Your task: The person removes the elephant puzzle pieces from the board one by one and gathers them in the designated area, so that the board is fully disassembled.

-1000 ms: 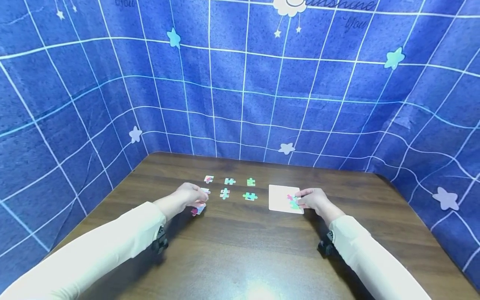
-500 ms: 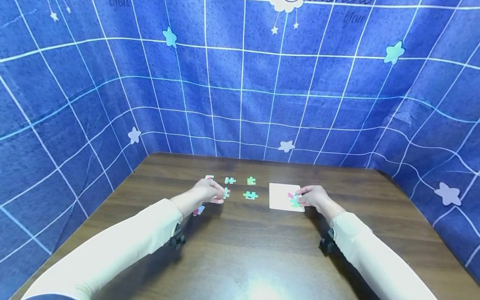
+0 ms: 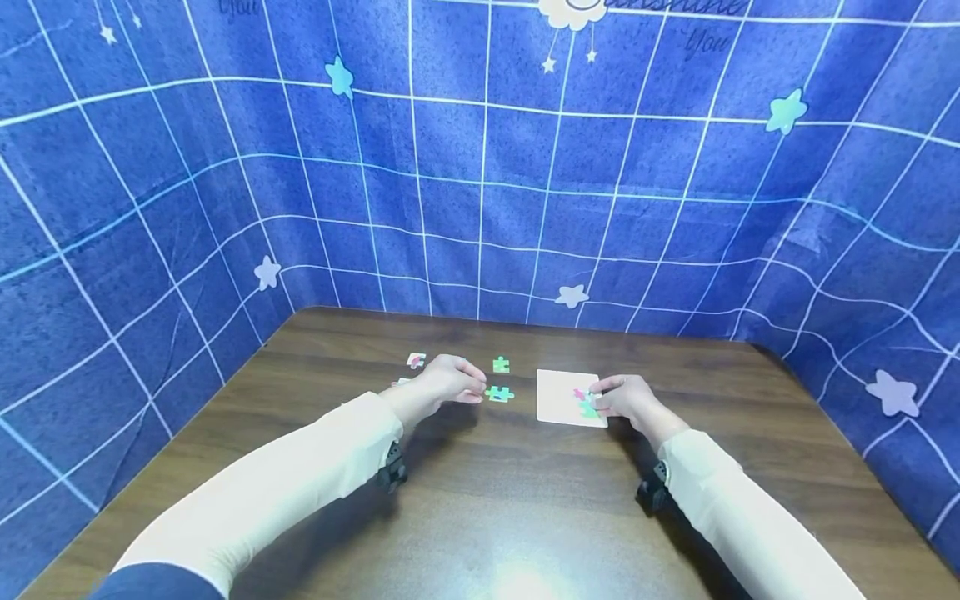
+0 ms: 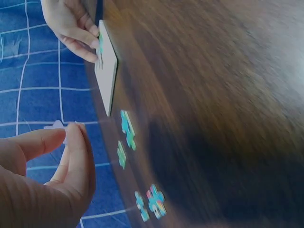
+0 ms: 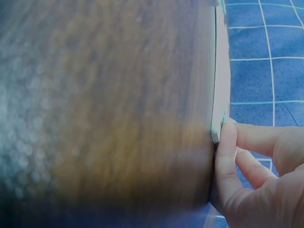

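Observation:
In the head view my left hand (image 3: 453, 381) hovers over the left group of puzzle pieces, beside the lower green-and-blue puzzle piece (image 3: 500, 393). Its thumb and fingers come near each other, with no piece seen between them in the left wrist view. My right hand (image 3: 628, 398) is at the right side of a pale square board (image 3: 558, 396). Its thumb and finger pinch at a green puzzle piece (image 3: 588, 408), partly covered by the fingertips. A pink piece (image 3: 579, 394) adjoins it on the board.
A green puzzle piece (image 3: 501, 364) lies behind the green-and-blue one. Farther left is a white-and-red piece (image 3: 416, 360). Two pieces hidden by my left hand in the head view show in the left wrist view, one of them a multicoloured piece (image 4: 156, 202). A blue curtain (image 3: 450, 200) surrounds the wooden table.
My left hand has moved right, from the leftmost pieces across the group to beside the green-and-blue piece. My right hand has stayed at the board.

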The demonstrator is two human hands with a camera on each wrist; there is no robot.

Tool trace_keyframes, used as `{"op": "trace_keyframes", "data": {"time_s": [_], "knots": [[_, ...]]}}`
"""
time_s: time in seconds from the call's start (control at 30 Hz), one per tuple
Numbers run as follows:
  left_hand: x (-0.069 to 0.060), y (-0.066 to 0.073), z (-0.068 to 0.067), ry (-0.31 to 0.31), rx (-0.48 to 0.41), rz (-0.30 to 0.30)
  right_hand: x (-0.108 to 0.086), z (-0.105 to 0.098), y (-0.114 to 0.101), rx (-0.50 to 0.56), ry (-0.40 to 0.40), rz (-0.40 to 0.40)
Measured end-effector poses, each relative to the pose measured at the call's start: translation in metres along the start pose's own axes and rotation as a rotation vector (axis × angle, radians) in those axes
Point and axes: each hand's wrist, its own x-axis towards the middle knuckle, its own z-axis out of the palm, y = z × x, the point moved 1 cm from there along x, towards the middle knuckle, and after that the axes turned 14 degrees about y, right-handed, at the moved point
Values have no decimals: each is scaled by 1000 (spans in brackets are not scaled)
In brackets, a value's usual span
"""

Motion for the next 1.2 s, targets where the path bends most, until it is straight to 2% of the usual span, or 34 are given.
{"op": "trace_keyframes", "data": {"time_s": [0.23, 0.4, 0.67, 0.77, 1.0, 1.2], "knots": [[2, 5, 18, 8, -18, -14, -1, 1, 2, -11, 3, 0], [3, 9, 26, 5, -9, -10, -1, 3, 2, -2, 3, 3], [6, 15, 37, -62, -5, 14, -1, 2, 2, 20, 19, 10], [6, 15, 41, -74, -24, 4, -1, 2, 2, 27, 20, 11], [6, 17, 50, -84, -27, 25, -2, 2, 1, 20, 21, 9], [6, 18, 64, -112, -80, 18, -2, 2, -1, 4, 37, 12]]}}
